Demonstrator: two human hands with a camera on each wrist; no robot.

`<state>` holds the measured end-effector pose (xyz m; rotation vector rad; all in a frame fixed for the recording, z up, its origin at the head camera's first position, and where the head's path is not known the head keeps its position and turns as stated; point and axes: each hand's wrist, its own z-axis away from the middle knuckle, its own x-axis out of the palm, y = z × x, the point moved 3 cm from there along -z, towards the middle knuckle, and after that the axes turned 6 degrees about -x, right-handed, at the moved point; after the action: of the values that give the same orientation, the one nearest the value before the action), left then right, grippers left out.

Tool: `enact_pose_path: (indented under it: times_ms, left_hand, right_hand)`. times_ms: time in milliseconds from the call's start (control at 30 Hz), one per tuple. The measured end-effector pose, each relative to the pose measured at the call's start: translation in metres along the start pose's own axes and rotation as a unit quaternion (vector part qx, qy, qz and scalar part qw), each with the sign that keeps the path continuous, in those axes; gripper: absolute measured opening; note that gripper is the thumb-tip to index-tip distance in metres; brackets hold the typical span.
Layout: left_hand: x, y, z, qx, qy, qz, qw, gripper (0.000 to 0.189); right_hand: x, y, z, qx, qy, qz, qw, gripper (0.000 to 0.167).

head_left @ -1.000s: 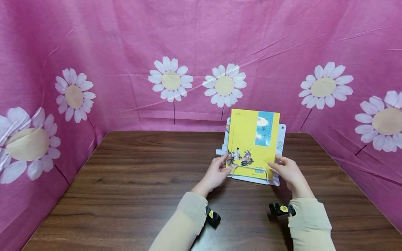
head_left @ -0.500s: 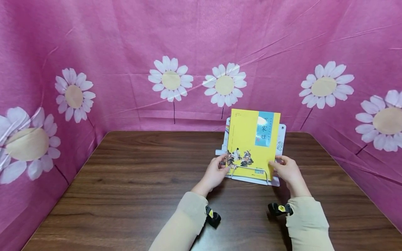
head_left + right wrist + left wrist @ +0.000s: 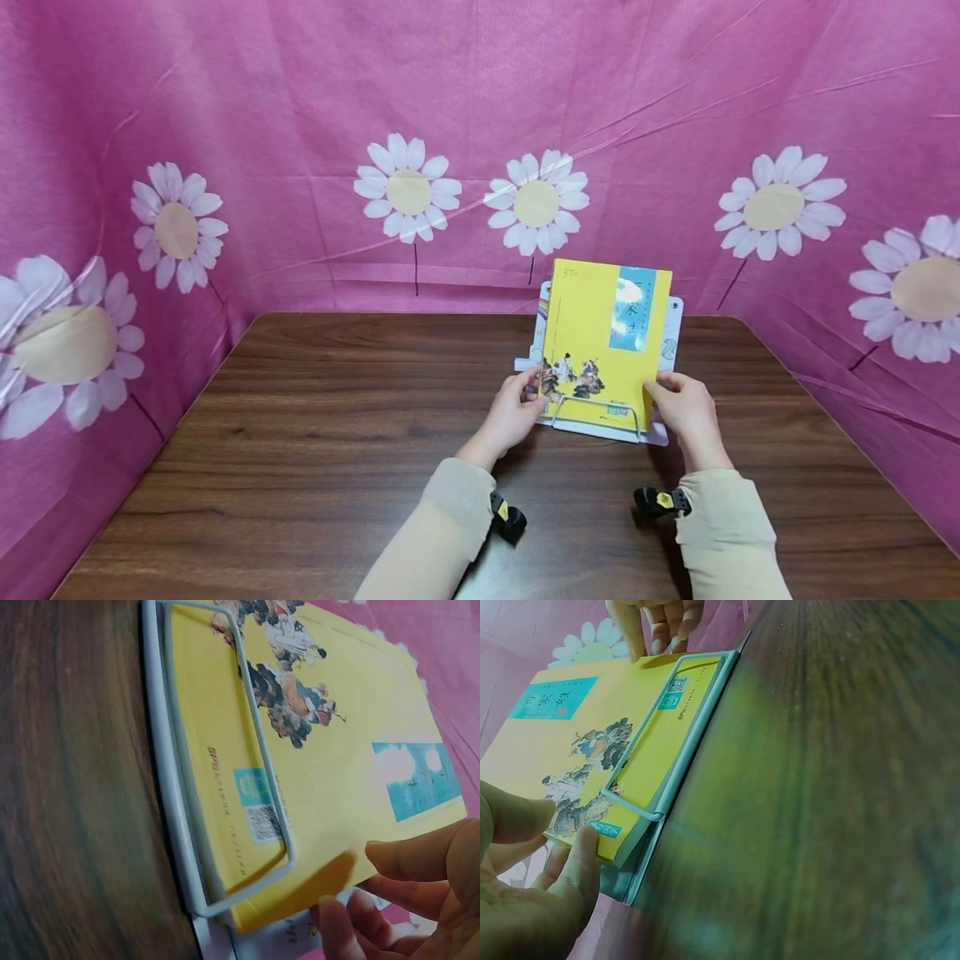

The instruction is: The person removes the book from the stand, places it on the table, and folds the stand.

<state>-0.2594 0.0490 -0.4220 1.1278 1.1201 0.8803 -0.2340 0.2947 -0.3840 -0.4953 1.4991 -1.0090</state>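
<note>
A yellow book (image 3: 581, 325) with a blue title panel and painted figures leans upright on a white book stand (image 3: 672, 321). The stand's wire retainer (image 3: 259, 727) crosses the lower front of the cover. My left hand (image 3: 512, 421) pinches the book's lower left edge, the thumb toward the cover. At the opposite edge, my right hand (image 3: 688, 417) pinches the book, its thumb (image 3: 416, 855) on the front side and the other fingers behind. In the left wrist view the book's bottom sits within the retainer, close over the stand's ledge.
The stand rests toward the back right of a brown wood-grain table (image 3: 337, 433). A pink curtain (image 3: 465, 92) printed with large white daisies surrounds the table's back and sides. Black straps with cameras (image 3: 510, 518) are worn at both wrists.
The right hand and sleeve have shifted slightly left, its thumb closer against the book's edge. The book's top has tipped very slightly right. The left hand stays almost in place.
</note>
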Motion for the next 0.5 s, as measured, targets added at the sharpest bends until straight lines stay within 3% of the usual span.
enact_pose_path:
  times_ms: [500]
  left_hand:
    - [-0.0025, 0.0015, -0.0020, 0.009, 0.024, 0.013, 0.9996, 0.047]
  right_hand:
    - [0.0043, -0.0081, 0.0024, -0.014, 0.049, -0.037, 0.9980, 0.052]
